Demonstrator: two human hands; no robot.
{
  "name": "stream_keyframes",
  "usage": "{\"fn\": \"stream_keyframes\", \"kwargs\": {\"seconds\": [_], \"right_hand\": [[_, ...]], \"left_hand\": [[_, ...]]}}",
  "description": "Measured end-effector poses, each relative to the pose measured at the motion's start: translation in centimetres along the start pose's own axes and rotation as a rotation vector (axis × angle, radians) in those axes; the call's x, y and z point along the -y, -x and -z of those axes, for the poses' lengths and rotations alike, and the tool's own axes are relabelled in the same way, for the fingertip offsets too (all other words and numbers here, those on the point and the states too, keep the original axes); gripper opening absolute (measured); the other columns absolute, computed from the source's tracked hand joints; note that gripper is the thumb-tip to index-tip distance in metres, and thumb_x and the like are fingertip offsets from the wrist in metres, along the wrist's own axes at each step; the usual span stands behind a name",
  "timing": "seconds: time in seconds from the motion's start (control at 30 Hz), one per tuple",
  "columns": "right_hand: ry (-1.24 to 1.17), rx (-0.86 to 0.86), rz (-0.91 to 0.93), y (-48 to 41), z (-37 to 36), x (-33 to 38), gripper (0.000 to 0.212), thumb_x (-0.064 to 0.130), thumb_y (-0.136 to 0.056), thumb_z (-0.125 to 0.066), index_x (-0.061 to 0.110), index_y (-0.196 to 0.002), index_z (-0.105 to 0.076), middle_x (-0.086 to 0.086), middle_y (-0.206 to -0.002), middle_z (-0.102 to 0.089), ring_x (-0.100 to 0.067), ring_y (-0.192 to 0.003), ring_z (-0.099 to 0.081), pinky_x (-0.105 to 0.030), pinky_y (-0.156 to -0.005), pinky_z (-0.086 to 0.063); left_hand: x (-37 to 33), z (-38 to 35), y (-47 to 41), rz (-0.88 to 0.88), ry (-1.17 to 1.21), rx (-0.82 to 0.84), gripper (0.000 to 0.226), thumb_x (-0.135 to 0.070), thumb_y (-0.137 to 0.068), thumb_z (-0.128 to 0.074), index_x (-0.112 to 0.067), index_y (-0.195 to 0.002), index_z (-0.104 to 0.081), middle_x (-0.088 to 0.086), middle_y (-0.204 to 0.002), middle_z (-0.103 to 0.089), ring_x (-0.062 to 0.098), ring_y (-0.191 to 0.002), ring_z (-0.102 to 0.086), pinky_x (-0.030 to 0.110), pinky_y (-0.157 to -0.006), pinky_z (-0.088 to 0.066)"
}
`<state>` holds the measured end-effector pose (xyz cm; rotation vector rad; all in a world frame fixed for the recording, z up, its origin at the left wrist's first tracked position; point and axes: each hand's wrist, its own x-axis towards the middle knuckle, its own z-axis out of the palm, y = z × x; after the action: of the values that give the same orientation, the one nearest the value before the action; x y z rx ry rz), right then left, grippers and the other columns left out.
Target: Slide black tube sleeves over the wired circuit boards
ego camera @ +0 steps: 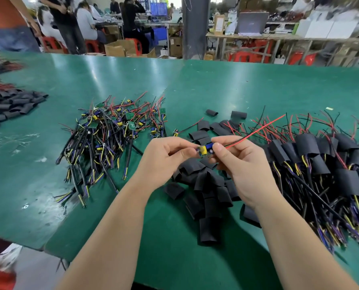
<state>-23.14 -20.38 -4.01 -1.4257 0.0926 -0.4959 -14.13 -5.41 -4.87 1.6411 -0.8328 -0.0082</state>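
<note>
The green table [216, 80] fills the middle of the frame. On it, right of centre, lies a heap of sleeved boards [312, 162] with their cables trailing to the lower right. At centre left is a tangle of bare wired boards [113, 130].

A scatter of loose black tube sleeves [205, 185] lies at lower centre, directly beneath the hands and nearer the right one.

Above them the left hand [164, 158] and the right hand [239, 164] meet, each pinching one end of a single small circuit board [204, 149] between thumb and fingertips. Neither hand holds a sleeve.

The board's long axis runs left to right between the grips, rising slightly to the right. Its red and black leads [258, 130] run from the right hand's pinch toward the upper right. The leads look like the free end for threading a sleeve, so one hand would likely have to let go and reach down.

No writing is legible; a pale mark on one green board in the tangle is too small to read.
</note>
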Motion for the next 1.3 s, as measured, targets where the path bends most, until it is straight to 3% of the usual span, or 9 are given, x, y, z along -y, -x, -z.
{"fn": "stream_keyframes", "kwargs": {"seconds": [0.1, 0.2, 0.27, 0.53, 0.7, 0.83, 0.93, 1.13, 1.3], "right_hand": [[0.04, -0.011, -0.018, 0.1, -0.4, -0.4, 0.013, 0.003, -0.089, -0.062, 0.015, -0.088, -0.068, 0.004, -0.066, -0.071, -0.007, -0.058, -0.064, -0.015, -0.057, -0.05], [-0.002, -0.074, -0.079, -0.1, -0.3, -0.7, 0.012, 0.004, -0.088, -0.064, 0.013, -0.082, -0.068, 0.001, -0.064, -0.07, -0.009, -0.057, -0.064, -0.015, -0.052, -0.048], [-0.002, -0.088, -0.106, -0.1, -0.1, -0.8, 0.011, 0.004, -0.087, -0.064, 0.013, -0.082, -0.068, 0.0, -0.064, -0.07, -0.01, -0.057, -0.065, -0.016, -0.05, -0.047], [0.056, -0.04, -0.102, -0.1, -0.2, -0.9, 0.011, 0.003, -0.089, -0.062, 0.013, -0.088, -0.068, -0.005, -0.071, -0.073, -0.011, -0.059, -0.065, -0.017, -0.052, -0.048], [-0.134, -0.101, -0.199, -0.3, -0.2, -1.0, 0.011, 0.003, -0.09, -0.059, 0.009, -0.085, -0.066, -0.008, -0.068, -0.071, -0.014, -0.056, -0.064, -0.017, -0.049, -0.045], [-0.145, -0.092, -0.197, -0.4, 0.0, -1.1, 0.012, 0.003, -0.091, -0.058, 0.009, -0.085, -0.066, -0.007, -0.069, -0.071, -0.015, -0.057, -0.065, -0.017, -0.049, -0.046], [-0.023, -0.066, -0.133, -0.2, 0.2, -1.2, 0.013, 0.002, -0.09, -0.061, 0.012, -0.085, -0.068, -0.003, -0.069, -0.071, -0.013, -0.06, -0.066, -0.018, -0.052, -0.048], [0.403, 0.071, -0.071, -1.1, 0.1, -1.4, 0.023, 0.001, -0.087, -0.065, 0.024, -0.091, -0.066, 0.005, -0.082, -0.075, -0.008, -0.078, -0.07, -0.019, -0.071, -0.052], [0.786, -0.064, -0.09, -3.1, 0.6, -3.1, 0.024, -0.001, -0.085, -0.056, 0.022, -0.085, -0.065, 0.004, -0.084, -0.07, -0.015, -0.083, -0.065, -0.023, -0.077, -0.047]], "left_hand": [[0.8, 0.8, 0.3, 0.057, -0.127, 0.041, 0.02, -0.011, -0.084, -0.07, -0.02, -0.101, -0.073, -0.023, -0.064, -0.068, -0.016, -0.051, -0.051, 0.0, -0.055, -0.035], [0.9, 0.5, 0.6, 0.036, -0.264, 0.054, 0.026, -0.018, -0.079, -0.075, -0.019, -0.105, -0.074, -0.013, -0.095, -0.073, -0.018, -0.08, -0.059, 0.005, -0.074, -0.042], [0.8, 0.1, 0.8, -0.01, -0.342, 0.036, 0.026, -0.02, -0.08, -0.075, -0.018, -0.106, -0.074, -0.008, -0.099, -0.073, -0.014, -0.086, -0.061, 0.006, -0.076, -0.043], [-0.1, -0.1, 1.0, -0.056, -0.529, 0.004, 0.016, -0.018, -0.093, -0.06, -0.012, -0.096, -0.074, -0.002, -0.078, -0.071, 0.014, -0.073, -0.061, 0.027, -0.072, -0.046], [-0.4, -0.8, 1.1, -0.055, -0.552, 0.018, 0.016, -0.011, -0.095, -0.056, -0.008, -0.095, -0.072, -0.003, -0.069, -0.06, 0.007, -0.059, -0.043, 0.016, -0.06, -0.033], [-0.4, -1.0, 1.3, -0.029, -0.527, 0.005, 0.016, -0.009, -0.094, -0.055, -0.009, -0.092, -0.071, -0.004, -0.068, -0.061, -0.003, -0.059, -0.048, 0.01, -0.058, -0.031], [0.0, -0.8, 1.3, -0.019, -0.496, -0.01, 0.017, -0.017, -0.095, -0.056, -0.013, -0.09, -0.072, -0.008, -0.07, -0.066, 0.001, -0.063, -0.054, 0.008, -0.061, -0.035], [1.4, 0.0, 0.9, 0.094, -0.547, -0.129, 0.018, -0.025, -0.095, -0.057, -0.016, -0.089, -0.071, -0.007, -0.072, -0.066, 0.011, -0.067, -0.058, 0.026, -0.066, -0.045], [2.5, 0.9, 0.4, 0.238, -0.534, -0.275, 0.015, -0.024, -0.096, -0.055, -0.02, -0.085, -0.065, -0.014, -0.072, -0.065, -0.003, -0.052, -0.051, 0.009, -0.053, -0.036]]}}
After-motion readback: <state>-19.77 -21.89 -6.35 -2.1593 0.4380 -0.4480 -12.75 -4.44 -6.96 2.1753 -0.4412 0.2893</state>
